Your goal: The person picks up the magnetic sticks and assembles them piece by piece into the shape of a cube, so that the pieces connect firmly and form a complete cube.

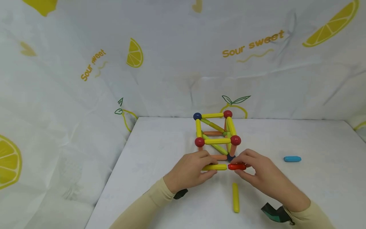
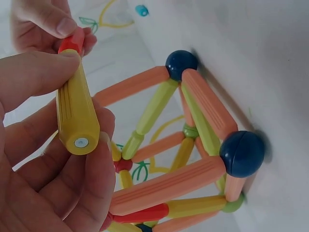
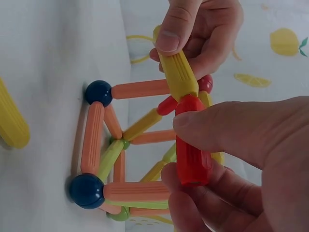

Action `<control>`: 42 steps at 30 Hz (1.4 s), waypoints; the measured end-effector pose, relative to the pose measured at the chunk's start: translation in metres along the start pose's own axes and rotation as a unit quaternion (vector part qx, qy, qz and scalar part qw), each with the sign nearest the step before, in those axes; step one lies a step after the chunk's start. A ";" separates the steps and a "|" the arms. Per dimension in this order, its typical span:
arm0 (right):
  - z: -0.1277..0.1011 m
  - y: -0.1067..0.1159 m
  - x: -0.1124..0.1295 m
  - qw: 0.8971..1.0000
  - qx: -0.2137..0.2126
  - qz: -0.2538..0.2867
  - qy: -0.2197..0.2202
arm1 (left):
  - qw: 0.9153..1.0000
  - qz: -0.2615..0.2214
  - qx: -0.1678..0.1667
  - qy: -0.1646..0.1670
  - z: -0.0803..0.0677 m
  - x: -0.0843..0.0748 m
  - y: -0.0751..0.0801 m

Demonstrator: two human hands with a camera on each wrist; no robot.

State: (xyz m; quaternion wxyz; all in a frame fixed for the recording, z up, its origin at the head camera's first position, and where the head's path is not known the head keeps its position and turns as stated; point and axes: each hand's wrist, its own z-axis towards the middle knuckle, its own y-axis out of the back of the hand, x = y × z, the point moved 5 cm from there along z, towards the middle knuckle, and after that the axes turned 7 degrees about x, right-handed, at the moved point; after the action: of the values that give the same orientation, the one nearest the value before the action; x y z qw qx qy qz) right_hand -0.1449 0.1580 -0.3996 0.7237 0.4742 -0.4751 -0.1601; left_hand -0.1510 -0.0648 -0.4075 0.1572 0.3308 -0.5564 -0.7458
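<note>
Yellow stick [image 1: 214,167] and red stick [image 1: 236,166] were held end to end, low above the counter [image 1: 314,190], directly in front of the cube frame [image 1: 216,136]. Left hand [image 1: 190,170] gripped the yellow one between thumb and curled fingers; right hand [image 1: 261,178] pinched the red one the same way. In the right wrist view their ends appeared to touch, so that joint looked made or nearly so.

Progress, my read: frame looked largely built. It stood as a cube of sticks with ball corners, plus diagonal braces inside. The joined pair was not yet attached to it. Two loose pieces remained unused: a second yellow stick [image 1: 235,197] lying between the wrists, near the body, and a blue stick [image 1: 292,159] well out to the right of the right hand.

Materials: sticks looked like moulded plastic, ribbed lengthwise, with rounded ends; the left wrist view showed a small metal disc in the yellow stick's end face, likely a magnet. Balls were smooth and glossy, red [image 1: 235,140] and dark blue [image 1: 197,116]. Frame sticks were yellow, orange and light green. Counter was plain white, backed by a wrinkled lemon-print cloth [image 1: 85,79].
</note>
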 end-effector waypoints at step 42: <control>0.143 0.083 -0.008 0.994 0.056 -0.070 0.061 | 0.980 -0.047 0.051 0.187 0.088 0.048 0.075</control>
State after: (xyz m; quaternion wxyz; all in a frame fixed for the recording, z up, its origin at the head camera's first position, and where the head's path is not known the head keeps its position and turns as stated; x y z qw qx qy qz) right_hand -0.2864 0.1283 -0.3202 0.7104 0.5551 -0.4040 -0.1547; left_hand -0.2545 -0.0548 -0.3382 0.2060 0.4978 -0.5383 -0.6480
